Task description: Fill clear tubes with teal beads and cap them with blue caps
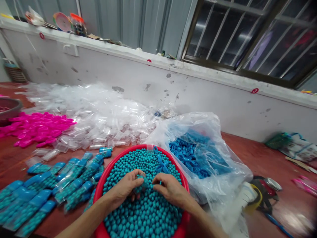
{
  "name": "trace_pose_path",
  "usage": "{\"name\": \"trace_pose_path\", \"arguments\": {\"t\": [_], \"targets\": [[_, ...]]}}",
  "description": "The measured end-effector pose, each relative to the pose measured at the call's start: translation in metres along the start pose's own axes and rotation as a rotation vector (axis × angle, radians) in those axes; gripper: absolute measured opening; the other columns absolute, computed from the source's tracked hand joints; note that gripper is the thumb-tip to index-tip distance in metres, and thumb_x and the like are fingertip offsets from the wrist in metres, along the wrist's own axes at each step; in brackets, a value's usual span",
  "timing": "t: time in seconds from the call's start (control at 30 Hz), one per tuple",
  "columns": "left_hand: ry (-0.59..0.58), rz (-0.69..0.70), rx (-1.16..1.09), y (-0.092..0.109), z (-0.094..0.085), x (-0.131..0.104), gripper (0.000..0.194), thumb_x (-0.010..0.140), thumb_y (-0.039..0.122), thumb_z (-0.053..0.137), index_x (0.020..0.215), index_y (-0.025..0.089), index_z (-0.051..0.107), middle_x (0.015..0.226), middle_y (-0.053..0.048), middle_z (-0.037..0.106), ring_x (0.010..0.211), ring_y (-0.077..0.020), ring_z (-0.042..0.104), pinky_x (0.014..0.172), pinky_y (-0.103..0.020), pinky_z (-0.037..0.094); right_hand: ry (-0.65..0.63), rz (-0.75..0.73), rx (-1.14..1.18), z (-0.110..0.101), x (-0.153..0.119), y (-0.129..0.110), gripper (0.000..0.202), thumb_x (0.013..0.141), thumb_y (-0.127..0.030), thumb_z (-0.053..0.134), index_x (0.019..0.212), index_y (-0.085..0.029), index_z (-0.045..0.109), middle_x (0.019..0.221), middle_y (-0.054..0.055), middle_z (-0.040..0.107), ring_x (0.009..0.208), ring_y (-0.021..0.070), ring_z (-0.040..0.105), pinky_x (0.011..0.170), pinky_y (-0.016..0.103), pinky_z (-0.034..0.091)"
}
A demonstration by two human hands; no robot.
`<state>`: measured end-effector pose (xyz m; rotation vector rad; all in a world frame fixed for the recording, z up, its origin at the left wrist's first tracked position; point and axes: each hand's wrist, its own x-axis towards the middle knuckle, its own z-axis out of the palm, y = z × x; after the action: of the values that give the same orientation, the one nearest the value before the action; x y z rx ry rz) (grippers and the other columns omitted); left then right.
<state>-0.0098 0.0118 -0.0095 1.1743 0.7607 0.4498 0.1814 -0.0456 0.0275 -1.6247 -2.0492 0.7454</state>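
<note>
A red basin full of turquoise balls stands in front of me. Over the balls, my left hand is closed around a clear plastic tube with turquoise balls inside. My right hand hovers just right of the tube, its fingers curled toward the thumb; what they hold, if anything, I cannot make out. A few blue caps lie on the balls beyond my right hand. To the left lie filled tubes with blue caps in rows.
Clear empty tubes form a wide heap against the wall, with pink caps at its left. A clear plastic bag of blue caps leans against the basin's right side. A tape dispenser lies farther right on the red table.
</note>
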Motion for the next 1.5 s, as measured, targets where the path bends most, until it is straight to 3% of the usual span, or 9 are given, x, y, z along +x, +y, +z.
{"name": "trace_pose_path", "arguments": {"t": [0.1,0.2,0.5,0.67,0.87,1.0,1.17,1.33,1.5], "targets": [[0.023,-0.010,-0.093,0.001,-0.002,0.000,0.038,0.069,0.046,0.057,0.091,0.019,0.041,0.065,0.003,0.056,0.042,-0.0069,0.052,0.032,-0.013,0.028,0.157,0.187,-0.244,-0.016,0.008,0.014,0.016,0.081,-0.028,0.047,0.088,-0.022,0.060,0.087,0.002,0.064,0.082,0.0181,0.057,0.072,0.028,0.039],[0.028,-0.012,-0.079,0.001,-0.001,0.000,0.039,0.068,0.045,0.058,0.091,0.019,0.040,0.065,0.004,0.056,0.043,-0.0074,0.053,0.033,-0.014,0.029,0.144,0.266,-0.389,-0.018,0.015,0.027,0.017,0.079,-0.026,0.050,0.092,-0.019,0.058,0.091,0.007,0.064,0.086,0.0220,0.057,0.073,0.030,0.039],[0.085,0.030,-0.033,-0.004,0.000,0.001,0.033,0.073,0.041,0.053,0.094,0.019,0.041,0.065,0.004,0.057,0.041,-0.0067,0.052,0.032,-0.013,0.029,0.064,0.146,0.035,-0.004,0.006,0.019,0.031,0.086,-0.029,0.039,0.112,-0.017,0.050,0.074,0.002,0.063,0.068,0.0157,0.058,0.061,0.026,0.044],[0.110,0.028,-0.043,0.001,-0.001,-0.001,0.032,0.072,0.039,0.054,0.093,0.018,0.041,0.065,0.004,0.056,0.042,-0.0063,0.051,0.033,-0.013,0.028,0.082,-0.116,-0.378,-0.010,0.003,0.008,0.042,0.081,-0.010,0.041,0.120,-0.023,0.047,0.125,0.011,0.046,0.108,0.0236,0.045,0.086,0.038,0.038],[0.076,0.030,-0.059,0.006,0.000,-0.006,0.034,0.071,0.039,0.055,0.094,0.018,0.041,0.067,0.002,0.057,0.045,-0.0071,0.052,0.035,-0.014,0.028,-0.029,-0.171,-0.573,0.004,0.005,0.009,0.025,0.084,-0.014,0.042,0.097,-0.022,0.061,0.114,0.009,0.055,0.111,0.0265,0.043,0.090,0.046,0.033],[0.027,0.020,-0.027,0.006,0.003,-0.006,0.033,0.072,0.039,0.054,0.095,0.019,0.040,0.069,0.002,0.057,0.046,-0.0077,0.053,0.035,-0.014,0.028,0.118,-0.054,-0.258,0.006,0.009,0.008,0.031,0.083,-0.019,0.045,0.113,-0.018,0.055,0.111,0.009,0.058,0.103,0.0224,0.051,0.089,0.037,0.038],[0.028,0.116,0.053,0.004,0.006,-0.004,0.026,0.073,0.034,0.052,0.091,0.018,0.042,0.066,0.005,0.050,0.046,-0.0051,0.047,0.037,-0.014,0.031,0.050,-0.056,0.228,0.011,0.010,-0.010,0.034,0.088,-0.025,0.036,0.119,-0.024,0.051,0.086,0.001,0.064,0.076,0.0150,0.059,0.073,0.027,0.046],[0.018,0.134,0.115,0.003,0.010,-0.003,0.028,0.073,0.032,0.050,0.096,0.018,0.043,0.065,0.006,0.046,0.044,-0.0045,0.042,0.036,-0.015,0.031,0.005,0.048,0.423,0.021,0.011,-0.006,0.033,0.085,-0.025,0.039,0.115,-0.019,0.052,0.073,0.000,0.060,0.060,0.0126,0.057,0.059,0.024,0.046],[0.096,0.125,0.100,0.008,0.016,-0.007,0.039,0.073,0.029,0.049,0.109,0.016,0.041,0.067,0.006,0.045,0.047,-0.0052,0.040,0.037,-0.015,0.032,0.130,0.051,0.351,0.029,0.013,-0.012,0.026,0.086,-0.026,0.038,0.097,-0.019,0.061,0.060,-0.002,0.055,0.053,0.0119,0.052,0.052,0.022,0.041]]}}
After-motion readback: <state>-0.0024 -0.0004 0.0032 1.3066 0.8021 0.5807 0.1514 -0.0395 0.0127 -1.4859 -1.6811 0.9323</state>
